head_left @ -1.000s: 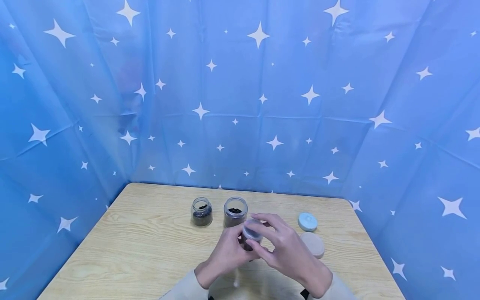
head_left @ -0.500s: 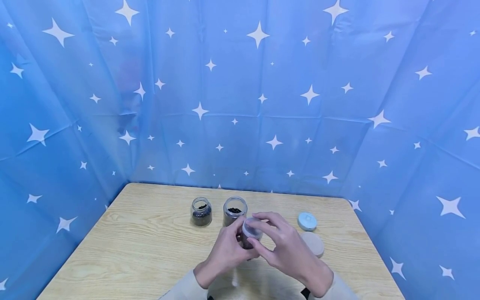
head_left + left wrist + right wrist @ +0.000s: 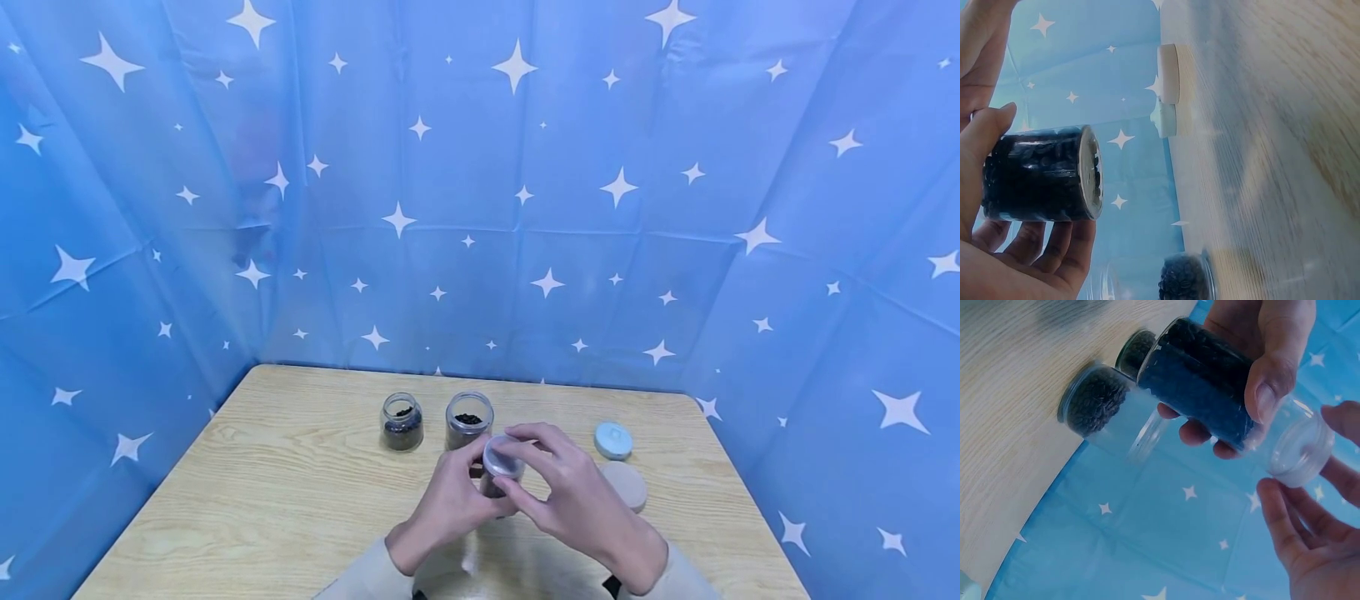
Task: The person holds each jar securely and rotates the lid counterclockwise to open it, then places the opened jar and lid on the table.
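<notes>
My left hand [image 3: 453, 496] grips a clear jar [image 3: 1041, 175] of dark, bean-like pieces, holding it up off the table. Thumb and fingers wrap its side in the right wrist view. At its mouth sits a clear lid [image 3: 1304, 453], whose rim my right hand [image 3: 573, 492] pinches between thumb and fingers. How firmly the lid is seated I cannot tell. Just behind the held jar stands a wider jar [image 3: 469, 433], uncovered and partly filled with dark pieces. To its left is a smaller open jar [image 3: 402, 433] with similar contents.
Right of my hands, a light blue lid [image 3: 613, 440] and a beige lid [image 3: 624, 486] lie on the wooden table [image 3: 300, 483]. A blue star-patterned curtain [image 3: 480, 183] hangs behind the table and on both sides.
Both hands stay at the held jar, nearly in place. My right fingers have shifted slightly on the lid. The head view has drifted a little; the other jars and lids stand where they were.
</notes>
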### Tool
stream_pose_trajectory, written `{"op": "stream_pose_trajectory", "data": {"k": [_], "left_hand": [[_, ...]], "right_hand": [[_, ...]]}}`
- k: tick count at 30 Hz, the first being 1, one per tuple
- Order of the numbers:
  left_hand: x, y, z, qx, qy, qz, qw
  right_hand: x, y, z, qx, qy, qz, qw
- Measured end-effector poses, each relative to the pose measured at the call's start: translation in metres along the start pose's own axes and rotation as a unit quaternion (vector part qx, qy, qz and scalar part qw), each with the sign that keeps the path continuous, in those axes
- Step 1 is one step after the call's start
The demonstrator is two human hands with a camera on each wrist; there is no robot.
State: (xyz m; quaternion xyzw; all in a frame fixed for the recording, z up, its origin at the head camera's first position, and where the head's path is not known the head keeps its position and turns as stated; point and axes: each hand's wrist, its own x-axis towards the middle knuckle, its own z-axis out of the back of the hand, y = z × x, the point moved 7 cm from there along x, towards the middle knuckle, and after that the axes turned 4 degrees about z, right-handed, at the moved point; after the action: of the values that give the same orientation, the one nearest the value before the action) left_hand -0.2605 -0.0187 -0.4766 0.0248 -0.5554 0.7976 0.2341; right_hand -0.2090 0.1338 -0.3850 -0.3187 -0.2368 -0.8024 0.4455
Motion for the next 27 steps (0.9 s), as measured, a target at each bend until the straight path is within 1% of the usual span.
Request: {"op": "stream_pose_trajectory", "data": {"k": [8, 17, 20, 23, 27], "left_hand": [[-0.0018, -0.0001, 0.0005, -0.005, 0.004, -0.003, 1.0000], [-0.0030, -0.0010, 0.0004, -0.006, 0.008, 0.001, 0.9999], [-0.0041, -0.0013, 0.0007, -0.006, 0.011, 0.005, 0.9999], [-0.0055, -0.0024, 0.0008, -0.006, 0.013, 0.006, 0.9999], [-0.0069, -0.0045, -0.0002, -0.005, 0.016, 0.000, 0.9999]], "right_hand": [[0.0008, 0.0002, 0.0003, 0.009, 0.001, -0.004, 1.000], [0.0021, -0.0011, 0.0008, 0.043, 0.010, 0.004, 0.999], [0.0030, -0.0025, 0.0013, 0.059, 0.019, 0.012, 0.998], [0.0044, -0.0034, 0.0030, 0.076, 0.031, 0.029, 0.996], [0.0052, -0.0043, 0.0060, 0.103, 0.056, 0.053, 0.992]]}}
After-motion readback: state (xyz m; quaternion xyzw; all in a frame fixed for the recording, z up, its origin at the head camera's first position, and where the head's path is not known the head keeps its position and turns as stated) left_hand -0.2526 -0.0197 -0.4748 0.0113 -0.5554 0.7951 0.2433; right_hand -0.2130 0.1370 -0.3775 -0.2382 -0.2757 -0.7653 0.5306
